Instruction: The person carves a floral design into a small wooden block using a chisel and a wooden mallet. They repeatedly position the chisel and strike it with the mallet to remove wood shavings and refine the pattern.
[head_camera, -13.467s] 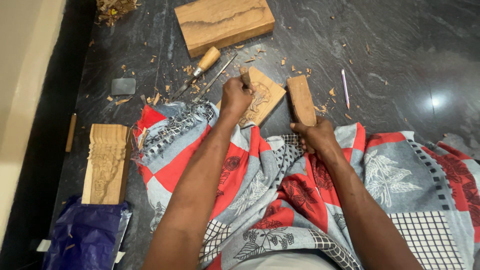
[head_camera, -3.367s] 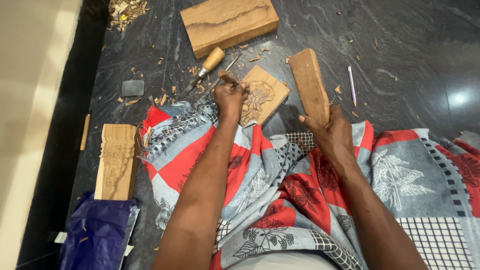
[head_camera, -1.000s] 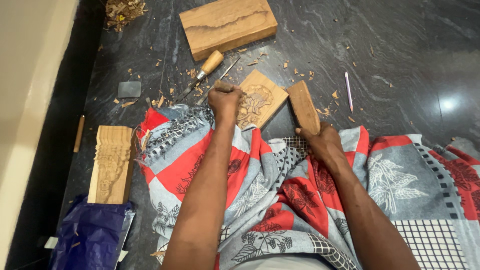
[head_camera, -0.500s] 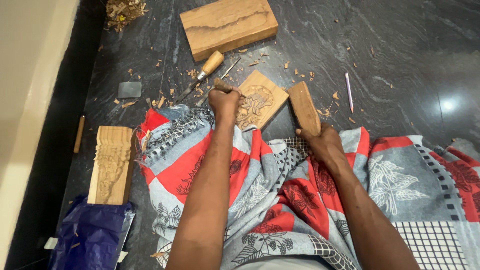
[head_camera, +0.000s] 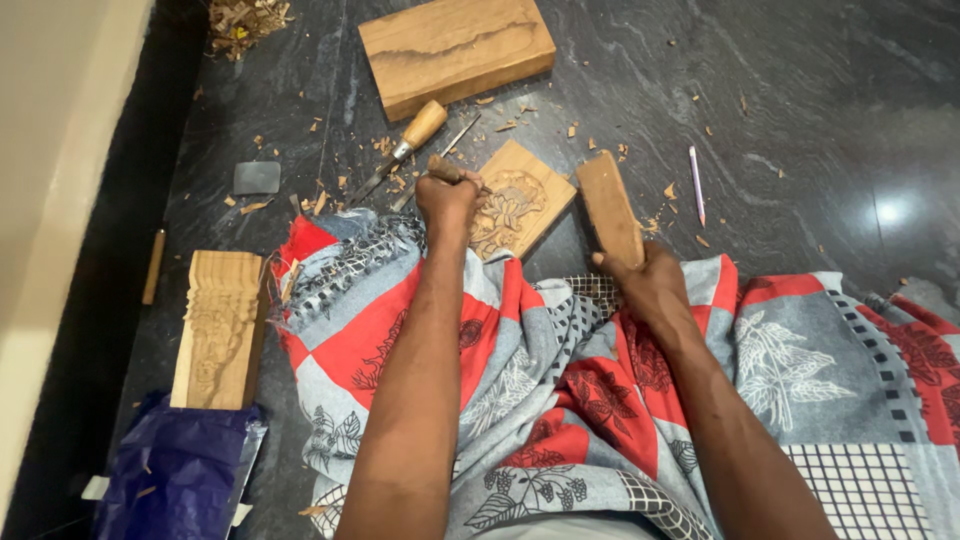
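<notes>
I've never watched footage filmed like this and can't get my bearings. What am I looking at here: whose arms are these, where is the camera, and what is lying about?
The camera sits on a person's head and looks down, so the two arms belong to the wearer, who sits on a dark stone floor with a patterned red and grey cloth over the lap. The left hand grips a chisel set against a small carved wooden panel. The right hand holds a wooden mallet raised beside it. Around them lie a large plain wood block, a wooden-handled tool, a carved wood piece, a blue plastic bag, a pen-like stick and scattered wood chips.
</notes>
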